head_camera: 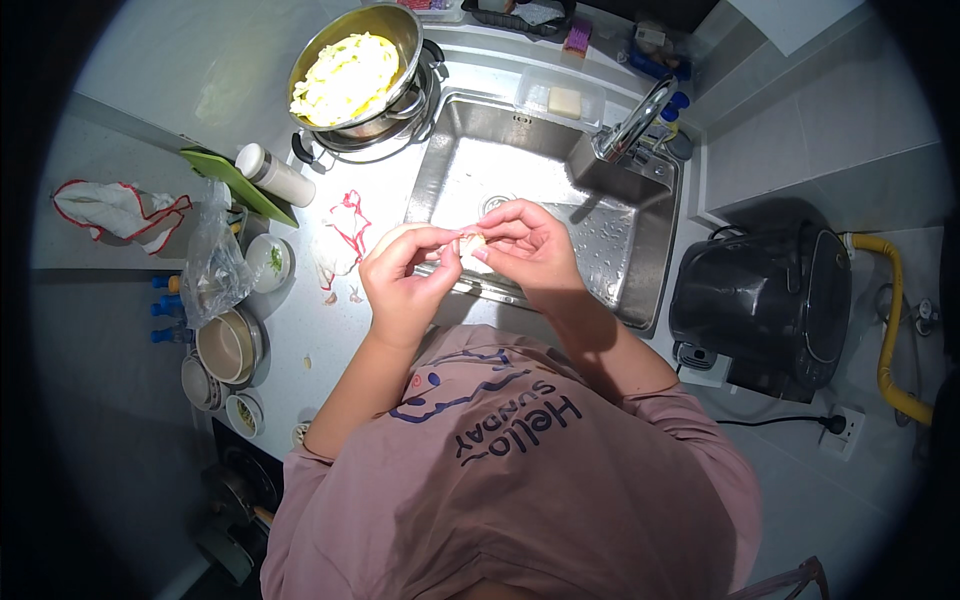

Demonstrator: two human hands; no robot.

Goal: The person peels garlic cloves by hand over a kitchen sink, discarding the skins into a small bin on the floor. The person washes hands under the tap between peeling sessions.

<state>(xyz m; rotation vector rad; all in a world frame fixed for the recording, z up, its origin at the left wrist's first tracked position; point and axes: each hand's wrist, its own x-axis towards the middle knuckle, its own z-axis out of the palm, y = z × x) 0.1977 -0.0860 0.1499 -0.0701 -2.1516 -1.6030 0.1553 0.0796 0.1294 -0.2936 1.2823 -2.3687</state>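
Note:
Both hands meet above the near rim of a stainless steel sink (487,161), fingertips together on a small pale piece that looks like a garlic clove (471,244). My left hand (411,270) pinches its left side between thumb and forefinger. Across from it, my right hand (534,251) holds the other side with thumb and fingers. The fingers partly cover the clove. Left of the hands, a white cloth with red edging (341,236) lies crumpled on the counter. Small garlic-like bits (330,298) lie beside the cloth.
A steel bowl (412,26) of pale yellow food rests on a pot at back left. The faucet (637,120) rises at the sink's back right corner. Bowls (225,346), a plastic bag (217,255) and a white bottle (276,174) stand left. A black appliance (750,292) is at right.

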